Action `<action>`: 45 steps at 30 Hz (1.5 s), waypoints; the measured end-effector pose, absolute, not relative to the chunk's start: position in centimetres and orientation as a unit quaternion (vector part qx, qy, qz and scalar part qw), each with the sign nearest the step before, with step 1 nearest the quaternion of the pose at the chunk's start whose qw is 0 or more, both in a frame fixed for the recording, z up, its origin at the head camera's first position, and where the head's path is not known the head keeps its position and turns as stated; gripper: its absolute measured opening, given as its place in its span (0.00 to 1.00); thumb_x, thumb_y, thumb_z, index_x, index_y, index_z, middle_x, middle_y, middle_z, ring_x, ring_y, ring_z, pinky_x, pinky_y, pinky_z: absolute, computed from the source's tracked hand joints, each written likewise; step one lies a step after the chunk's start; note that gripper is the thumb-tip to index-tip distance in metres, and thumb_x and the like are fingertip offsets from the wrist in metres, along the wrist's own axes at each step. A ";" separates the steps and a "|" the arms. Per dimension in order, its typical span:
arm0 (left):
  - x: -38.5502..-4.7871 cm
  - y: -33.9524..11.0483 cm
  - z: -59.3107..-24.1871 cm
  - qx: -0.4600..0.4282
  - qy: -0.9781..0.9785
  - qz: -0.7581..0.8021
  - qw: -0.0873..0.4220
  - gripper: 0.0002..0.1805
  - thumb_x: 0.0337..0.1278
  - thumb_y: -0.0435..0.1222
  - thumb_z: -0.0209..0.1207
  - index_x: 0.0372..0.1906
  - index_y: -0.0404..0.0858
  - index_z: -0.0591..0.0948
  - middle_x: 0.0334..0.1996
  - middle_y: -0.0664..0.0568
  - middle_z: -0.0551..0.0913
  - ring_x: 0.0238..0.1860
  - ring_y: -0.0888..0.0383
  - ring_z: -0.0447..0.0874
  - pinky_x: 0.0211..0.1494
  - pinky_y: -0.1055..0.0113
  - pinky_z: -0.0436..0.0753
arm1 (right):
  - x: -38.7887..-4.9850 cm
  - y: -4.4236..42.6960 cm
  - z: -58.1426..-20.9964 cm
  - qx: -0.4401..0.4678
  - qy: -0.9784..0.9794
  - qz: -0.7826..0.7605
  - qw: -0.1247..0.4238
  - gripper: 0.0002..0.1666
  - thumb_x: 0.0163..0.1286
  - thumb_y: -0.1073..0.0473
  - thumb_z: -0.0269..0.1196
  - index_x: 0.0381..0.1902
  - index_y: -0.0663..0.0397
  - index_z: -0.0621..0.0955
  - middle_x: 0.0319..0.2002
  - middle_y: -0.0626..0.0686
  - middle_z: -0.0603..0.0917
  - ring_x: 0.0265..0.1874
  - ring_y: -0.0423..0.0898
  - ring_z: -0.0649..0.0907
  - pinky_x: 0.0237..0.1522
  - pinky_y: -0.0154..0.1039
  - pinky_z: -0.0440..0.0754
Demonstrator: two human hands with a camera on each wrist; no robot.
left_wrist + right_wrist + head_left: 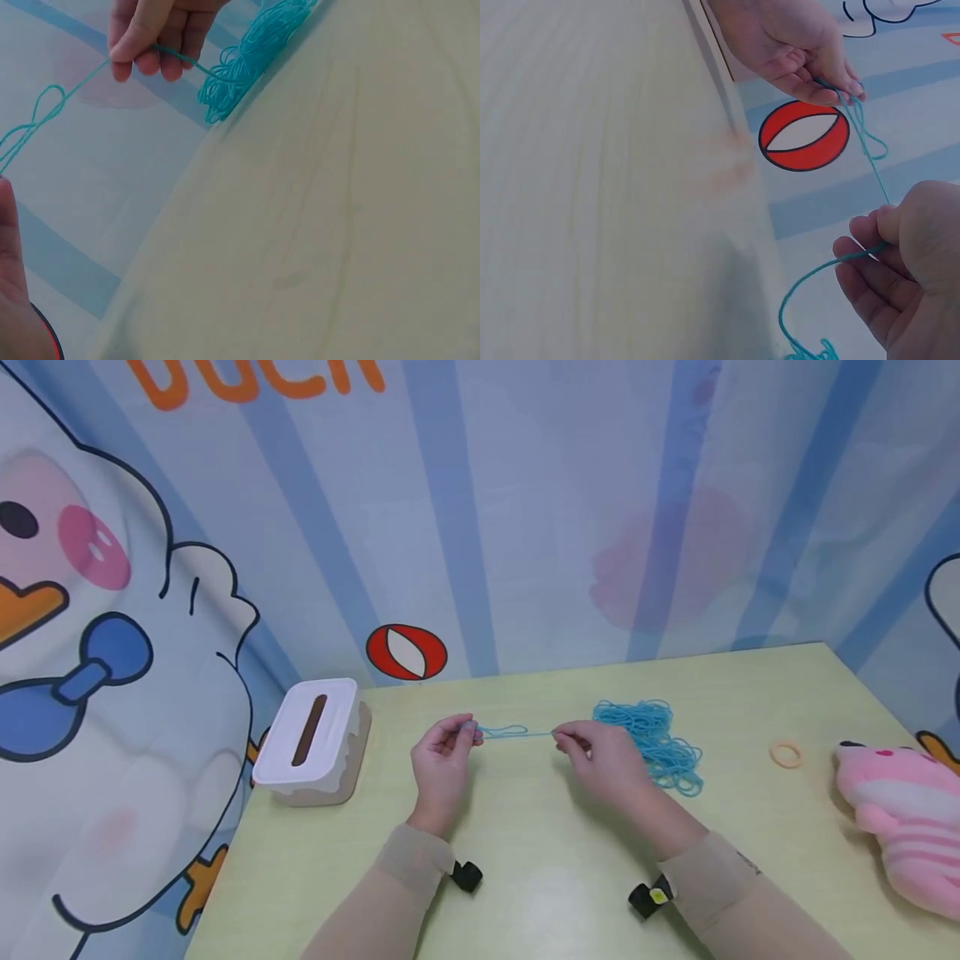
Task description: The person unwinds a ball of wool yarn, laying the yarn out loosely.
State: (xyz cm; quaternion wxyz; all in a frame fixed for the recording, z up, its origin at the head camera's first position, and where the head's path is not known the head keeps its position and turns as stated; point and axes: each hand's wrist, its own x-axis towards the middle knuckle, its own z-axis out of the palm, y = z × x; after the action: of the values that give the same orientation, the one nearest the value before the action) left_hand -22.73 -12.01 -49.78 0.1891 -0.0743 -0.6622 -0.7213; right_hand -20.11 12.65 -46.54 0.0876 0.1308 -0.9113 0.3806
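Observation:
Between my two hands a thin blue string [538, 734] is stretched above the table. My left hand [442, 764] pinches its looped end between thumb and fingers, and a small loop [875, 148] sticks out toward the right. With thumb and fingertips my right hand [606, 760] pinches the single strand. From the right hand the strand runs on to a loose blue pile of string [660, 743], which lies on the table just behind and beside that hand. In the right wrist view only the edge of this pile shows.
At the table's left stands a box with a white lid [341, 693] and a dark slot. A beige ring [786, 754] lies to the right, and a pink plush toy [911, 827] is at the right edge. A printed curtain [540, 527] hangs behind the table [525, 877].

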 end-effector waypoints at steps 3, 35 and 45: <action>-22.8 -12.0 -49.8 -0.070 -0.665 -0.719 0.189 0.08 0.74 0.27 0.66 0.52 0.28 0.89 0.42 0.38 0.91 0.35 0.64 0.91 0.49 0.72 0.92 | -19.5 14.3 -45.9 0.130 -0.909 0.379 0.120 0.14 0.84 0.57 0.65 0.58 0.55 0.90 0.45 0.52 0.96 0.44 0.51 0.94 0.39 0.43 0.89; -22.6 -12.0 -49.9 -0.123 -0.671 -0.716 0.149 0.10 0.72 0.26 0.68 0.52 0.27 0.87 0.41 0.43 0.94 0.35 0.64 0.92 0.45 0.71 0.92 | -18.4 19.7 -43.7 0.133 -0.854 0.397 0.309 0.10 0.77 0.67 0.69 0.52 0.60 0.92 0.37 0.56 0.95 0.35 0.54 0.93 0.29 0.18 0.77; -22.3 -12.2 -49.7 -0.154 -0.673 -0.721 0.064 0.13 0.76 0.27 0.65 0.51 0.16 0.83 0.31 0.58 0.87 0.32 0.63 0.84 0.41 0.74 0.86 | -18.0 22.0 -44.2 0.061 -0.858 0.405 0.309 0.11 0.80 0.63 0.67 0.54 0.60 0.91 0.37 0.59 0.94 0.35 0.10 0.78 0.28 0.17 0.76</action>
State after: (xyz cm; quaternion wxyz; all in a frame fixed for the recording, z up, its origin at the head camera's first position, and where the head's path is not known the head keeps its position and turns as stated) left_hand -22.26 -12.19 -49.72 0.0635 -0.1540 -0.6731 -0.7206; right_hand -17.98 22.01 -44.19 0.3095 0.0612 -0.8583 0.4046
